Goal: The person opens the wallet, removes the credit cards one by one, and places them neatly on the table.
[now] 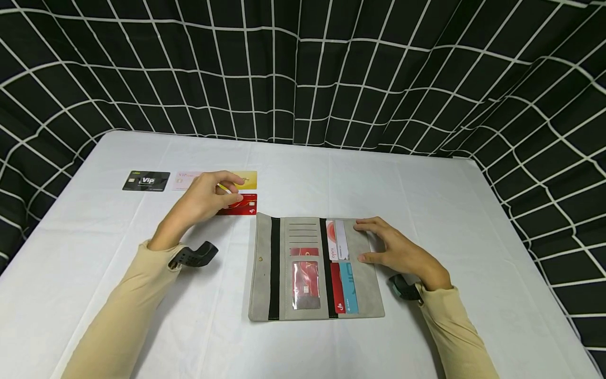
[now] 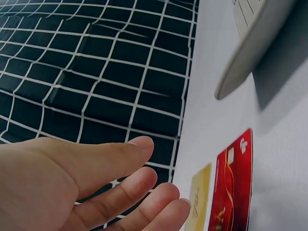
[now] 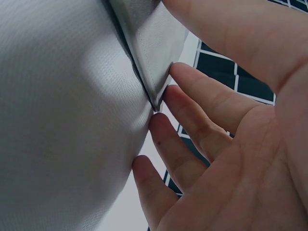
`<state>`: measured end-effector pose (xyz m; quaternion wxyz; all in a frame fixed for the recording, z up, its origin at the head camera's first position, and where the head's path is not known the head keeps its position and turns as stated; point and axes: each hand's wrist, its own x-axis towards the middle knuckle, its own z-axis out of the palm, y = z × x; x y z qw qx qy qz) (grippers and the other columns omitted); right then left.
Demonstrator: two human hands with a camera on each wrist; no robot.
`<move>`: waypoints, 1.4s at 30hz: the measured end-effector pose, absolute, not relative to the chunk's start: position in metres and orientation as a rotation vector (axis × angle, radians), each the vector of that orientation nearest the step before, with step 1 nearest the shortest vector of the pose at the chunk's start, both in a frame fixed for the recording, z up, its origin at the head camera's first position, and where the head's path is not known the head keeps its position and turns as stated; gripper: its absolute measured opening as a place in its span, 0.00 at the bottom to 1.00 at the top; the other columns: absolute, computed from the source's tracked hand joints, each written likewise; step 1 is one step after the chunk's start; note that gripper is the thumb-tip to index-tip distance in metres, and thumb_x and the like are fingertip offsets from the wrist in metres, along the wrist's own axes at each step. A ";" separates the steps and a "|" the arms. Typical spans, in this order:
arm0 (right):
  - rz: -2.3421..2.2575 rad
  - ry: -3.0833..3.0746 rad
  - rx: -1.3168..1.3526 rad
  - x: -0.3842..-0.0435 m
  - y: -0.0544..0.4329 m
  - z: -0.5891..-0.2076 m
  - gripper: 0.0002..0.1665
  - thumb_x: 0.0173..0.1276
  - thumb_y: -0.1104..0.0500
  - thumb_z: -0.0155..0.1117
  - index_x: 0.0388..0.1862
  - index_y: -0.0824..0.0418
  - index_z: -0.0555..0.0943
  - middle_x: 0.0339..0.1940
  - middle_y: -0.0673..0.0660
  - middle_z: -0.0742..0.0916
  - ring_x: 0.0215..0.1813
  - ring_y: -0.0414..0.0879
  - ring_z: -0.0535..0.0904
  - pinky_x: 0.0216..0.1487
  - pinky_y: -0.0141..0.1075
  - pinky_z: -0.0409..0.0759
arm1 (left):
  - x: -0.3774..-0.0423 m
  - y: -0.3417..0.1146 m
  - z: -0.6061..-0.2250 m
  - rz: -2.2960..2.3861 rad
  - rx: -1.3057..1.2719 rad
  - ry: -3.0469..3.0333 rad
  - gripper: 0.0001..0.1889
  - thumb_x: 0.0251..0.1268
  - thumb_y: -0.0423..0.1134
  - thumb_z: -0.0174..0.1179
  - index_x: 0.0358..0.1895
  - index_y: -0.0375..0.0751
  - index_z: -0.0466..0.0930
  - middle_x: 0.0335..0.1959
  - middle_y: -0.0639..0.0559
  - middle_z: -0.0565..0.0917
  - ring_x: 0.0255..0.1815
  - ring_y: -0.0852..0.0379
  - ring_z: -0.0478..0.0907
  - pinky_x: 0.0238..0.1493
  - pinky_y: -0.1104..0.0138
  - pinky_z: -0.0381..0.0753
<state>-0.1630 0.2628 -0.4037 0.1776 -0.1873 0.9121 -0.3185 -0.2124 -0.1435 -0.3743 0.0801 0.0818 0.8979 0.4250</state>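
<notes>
The white surface [image 1: 435, 195] carried a grey wallet [image 1: 370, 292], unfolded near its middle. At the wallet's ten o'clock the left hand [image 1: 203, 196] hung loose, gripping nothing; at three o'clock the right hand [image 1: 401, 252], also relaxed, rested at its edge. A red card [image 1: 247, 207] lay beneath the left one; I couldn't tell whether they touched. At that card's twelve o'clock sat a yellow card [image 1: 250, 180], a black Vip card [image 1: 147, 181] well off toward nine.

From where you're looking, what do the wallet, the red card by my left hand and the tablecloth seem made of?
The wallet: perhaps leather or imitation, matte grey with a stitched edge. The red card: probably plastic, smooth, flat and crisp-edged. The tablecloth: likely woven fabric, matte white, with creases and fine texture.
</notes>
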 end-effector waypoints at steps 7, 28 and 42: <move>-0.898 2.584 -0.535 -0.163 0.263 -0.404 0.41 0.60 0.60 0.74 0.70 0.65 0.69 0.72 0.62 0.69 0.72 0.58 0.63 0.73 0.60 0.59 | -0.208 -0.134 -0.371 1.236 0.345 2.680 0.17 0.65 0.36 0.64 0.55 0.36 0.80 0.43 0.42 0.84 0.40 0.50 0.84 0.38 0.67 0.74; -0.896 2.587 -0.541 -0.163 0.262 -0.404 0.41 0.59 0.60 0.74 0.70 0.66 0.69 0.72 0.62 0.69 0.72 0.59 0.63 0.73 0.60 0.59 | -0.192 -0.105 -0.372 1.227 0.546 2.626 0.14 0.62 0.34 0.66 0.51 0.36 0.83 0.37 0.48 0.85 0.37 0.54 0.79 0.42 0.64 0.74; -0.893 2.582 -0.537 -0.164 0.261 -0.404 0.42 0.59 0.60 0.75 0.70 0.67 0.69 0.73 0.63 0.68 0.73 0.60 0.62 0.73 0.61 0.58 | -0.181 -0.088 -0.372 1.211 0.596 2.564 0.14 0.63 0.36 0.66 0.51 0.37 0.83 0.38 0.48 0.84 0.37 0.55 0.80 0.40 0.66 0.77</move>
